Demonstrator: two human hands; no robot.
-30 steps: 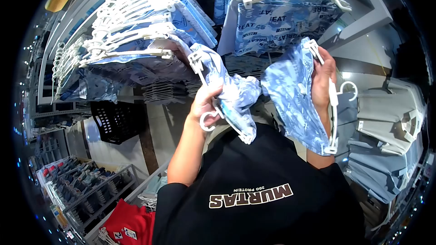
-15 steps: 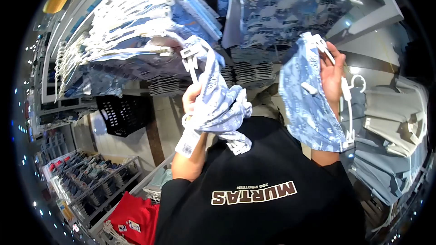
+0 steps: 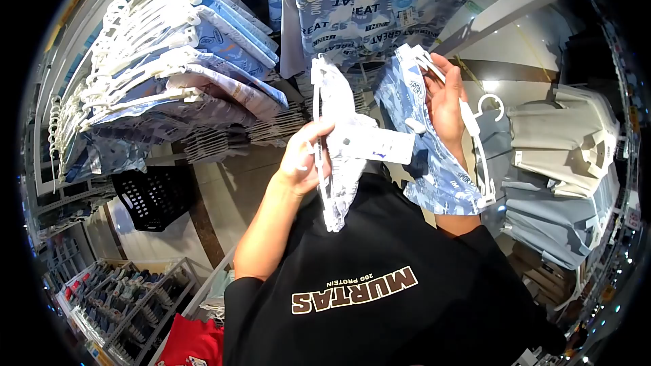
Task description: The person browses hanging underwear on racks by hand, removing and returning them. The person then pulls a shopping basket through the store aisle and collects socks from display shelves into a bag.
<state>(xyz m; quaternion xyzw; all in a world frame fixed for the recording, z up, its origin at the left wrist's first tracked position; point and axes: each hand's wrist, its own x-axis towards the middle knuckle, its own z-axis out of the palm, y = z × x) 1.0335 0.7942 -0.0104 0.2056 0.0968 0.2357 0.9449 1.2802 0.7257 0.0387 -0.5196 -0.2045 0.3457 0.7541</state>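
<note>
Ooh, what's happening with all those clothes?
Someone in a black shirt has a piece of clothing in each hand. The left hand grips a pale garment on a white hanger, with a white tag sticking out sideways. The right hand holds up a blue patterned garment, also on a hanger. At this moment both are off the racks, side by side. More blue clothes hang just beyond them.

"What does the black shirt [image 3: 400, 318] say?"
"MURTAS, with 20G PROTEIN in smaller letters, both upside down."
"And the hanging blue garment [image 3: 380, 20]?"
"GREAT, EAT and 95."
"The held blue garment [image 3: 437, 166]?"
"SPOR, possibly cut short."
"The white tag [image 3: 383, 144]?"
"Too small to read."
</note>
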